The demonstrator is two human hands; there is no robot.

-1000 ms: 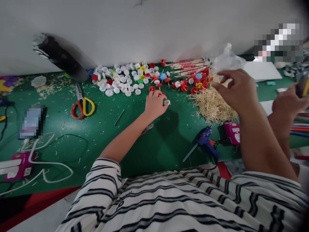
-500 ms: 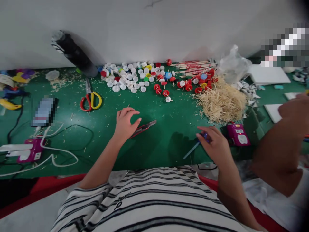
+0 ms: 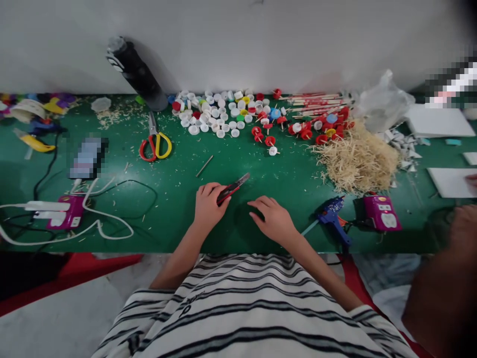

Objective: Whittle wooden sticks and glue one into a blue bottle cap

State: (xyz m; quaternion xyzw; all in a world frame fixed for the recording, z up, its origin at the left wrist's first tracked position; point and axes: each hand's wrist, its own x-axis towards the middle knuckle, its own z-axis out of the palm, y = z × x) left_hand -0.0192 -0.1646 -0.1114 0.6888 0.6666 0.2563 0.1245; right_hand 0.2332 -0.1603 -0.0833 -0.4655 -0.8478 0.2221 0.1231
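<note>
My left hand [image 3: 209, 206] is closed around a red and black utility knife [image 3: 229, 193], its blade end pointing up and to the right. Just across from it is my right hand [image 3: 269, 215], thumb and fingers apart and nothing in them. A blue glue gun [image 3: 333, 215] with a pale glue stick in it lies on the table to the right of that hand. Beyond my left hand a thin grey rod [image 3: 204, 166] lies on the green tabletop.
Scissors [image 3: 155, 144], a black bottle [image 3: 139, 74] and many bottle caps [image 3: 212, 113] stand further back. Wood shavings [image 3: 357, 159] are heaped at right beside a purple power socket [image 3: 380, 213]. A phone [image 3: 87, 158] with white cables lies left. A co-worker's arm [image 3: 443, 278] reaches in at right.
My left hand has taken hold of the utility knife. My right hand has let go of the glue gun and moved left towards the knife. The view has shifted slightly.
</note>
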